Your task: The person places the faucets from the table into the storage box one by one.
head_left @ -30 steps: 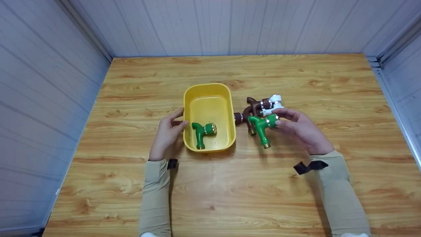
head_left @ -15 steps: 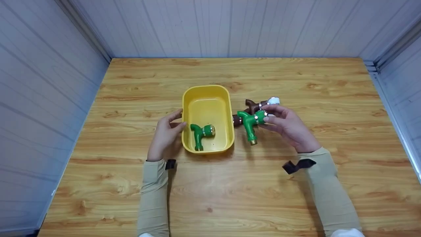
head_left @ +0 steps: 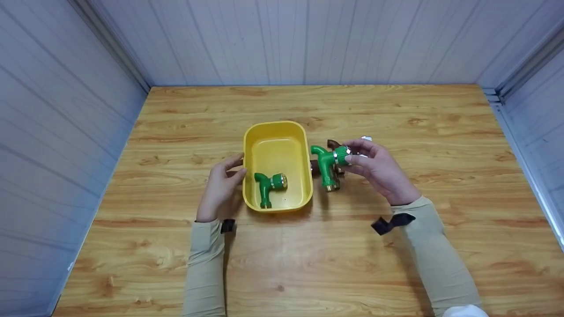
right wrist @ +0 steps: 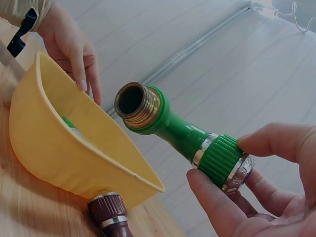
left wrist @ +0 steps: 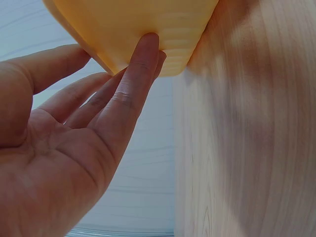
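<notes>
Green tap (head_left: 326, 167) moved left, knob (head_left: 342, 155) pinched in right grip (head_left: 381, 171).

Yellow tub (head_left: 277, 154) looks open from above; right wall (head_left: 305, 176) and brown tap (right wrist: 107, 210) block low passage from right.

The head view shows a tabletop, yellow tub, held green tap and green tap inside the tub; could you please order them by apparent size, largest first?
1. Tabletop
2. Yellow tub
Unranked: held green tap and tub's green tap; the held one looks larger, but may be nearer the camera.
</notes>
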Motion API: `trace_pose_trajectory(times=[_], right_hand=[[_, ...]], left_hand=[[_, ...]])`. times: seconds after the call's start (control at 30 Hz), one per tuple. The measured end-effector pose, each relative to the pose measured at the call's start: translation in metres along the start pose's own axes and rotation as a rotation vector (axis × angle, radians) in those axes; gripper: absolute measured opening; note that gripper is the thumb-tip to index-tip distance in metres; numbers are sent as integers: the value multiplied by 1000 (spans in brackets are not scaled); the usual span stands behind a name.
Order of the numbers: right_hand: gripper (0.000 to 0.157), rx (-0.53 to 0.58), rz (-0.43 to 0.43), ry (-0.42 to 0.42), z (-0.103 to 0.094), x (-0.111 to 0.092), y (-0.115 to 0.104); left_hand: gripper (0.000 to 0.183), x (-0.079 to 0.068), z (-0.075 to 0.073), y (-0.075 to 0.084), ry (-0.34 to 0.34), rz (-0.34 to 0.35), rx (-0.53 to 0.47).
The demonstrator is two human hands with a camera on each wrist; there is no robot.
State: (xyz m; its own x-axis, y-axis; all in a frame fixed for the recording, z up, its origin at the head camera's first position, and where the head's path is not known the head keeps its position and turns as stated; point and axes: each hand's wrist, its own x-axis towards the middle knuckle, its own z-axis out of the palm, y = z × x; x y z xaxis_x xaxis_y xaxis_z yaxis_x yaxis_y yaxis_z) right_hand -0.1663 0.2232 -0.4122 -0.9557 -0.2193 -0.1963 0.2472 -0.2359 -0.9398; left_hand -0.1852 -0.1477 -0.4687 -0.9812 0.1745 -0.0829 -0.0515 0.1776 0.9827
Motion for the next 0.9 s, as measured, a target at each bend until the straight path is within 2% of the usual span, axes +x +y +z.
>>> trace_pose_trajectory(times=[0.3, 0.53, 0.7, 0.9], right_hand=[[44, -15, 9, -6, 12, 12, 7], [48, -36, 24, 22, 21, 21, 16], [41, -40, 44, 45, 27, 27, 18], [36, 4, 53, 52, 35, 36, 16]], left_hand=[[49, -2, -4, -6, 10, -20, -49], [48, -3, -6, -7, 6, -24, 10], [48, -2, -6, -8, 10, -49, -10], [49, -1, -5, -7, 14, -61, -9]])
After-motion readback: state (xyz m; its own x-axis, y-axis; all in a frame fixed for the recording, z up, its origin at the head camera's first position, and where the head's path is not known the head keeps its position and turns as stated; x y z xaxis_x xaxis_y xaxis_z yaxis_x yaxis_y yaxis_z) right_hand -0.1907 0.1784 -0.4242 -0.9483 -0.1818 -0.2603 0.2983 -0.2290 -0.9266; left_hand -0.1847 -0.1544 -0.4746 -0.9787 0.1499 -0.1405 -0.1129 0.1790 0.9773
